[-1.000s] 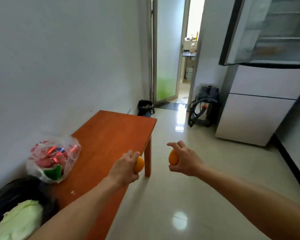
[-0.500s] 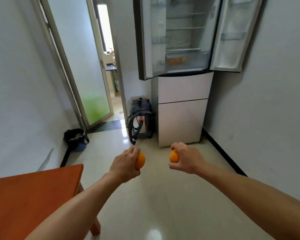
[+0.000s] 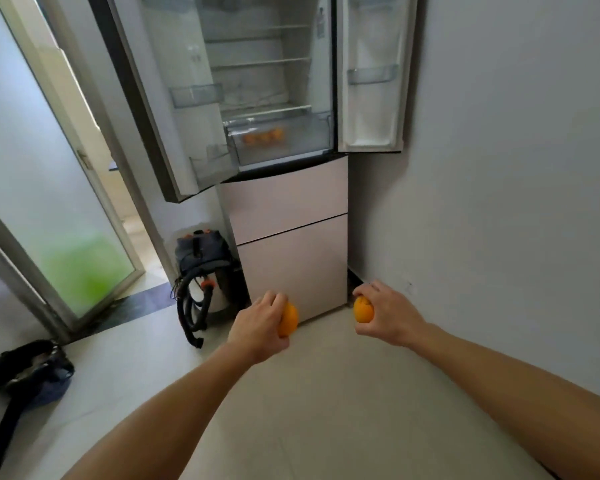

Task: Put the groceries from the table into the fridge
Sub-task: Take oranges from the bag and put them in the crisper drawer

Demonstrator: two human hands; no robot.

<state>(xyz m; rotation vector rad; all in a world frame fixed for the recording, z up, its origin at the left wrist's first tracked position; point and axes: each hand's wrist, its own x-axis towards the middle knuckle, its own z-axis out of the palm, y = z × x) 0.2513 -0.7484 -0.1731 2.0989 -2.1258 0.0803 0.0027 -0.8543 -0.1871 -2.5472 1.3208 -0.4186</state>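
My left hand [image 3: 260, 323] grips an orange [image 3: 288, 319], and my right hand [image 3: 388, 315] grips a second orange [image 3: 362, 309]. Both are held out at waist height in front of the fridge [image 3: 284, 209]. Its two upper doors stand open, the left door [image 3: 160, 98] swung toward me and the right door [image 3: 371, 74] against the wall. Inside, the wire shelves look bare, and the clear crisper drawer [image 3: 278, 140] at the bottom holds several oranges [image 3: 262, 136]. The table is out of view.
A vacuum cleaner with a black hose [image 3: 198, 282] stands left of the fridge base. A frosted glass door [image 3: 49, 202] is at the left. A black dustpan with a long handle [image 3: 25, 379] lies on the floor at lower left. A grey wall [image 3: 516, 202] runs along the right.
The view has swung from the orange table to the fridge and come closer to it. The table has left the frame. Both hands still hold their oranges.
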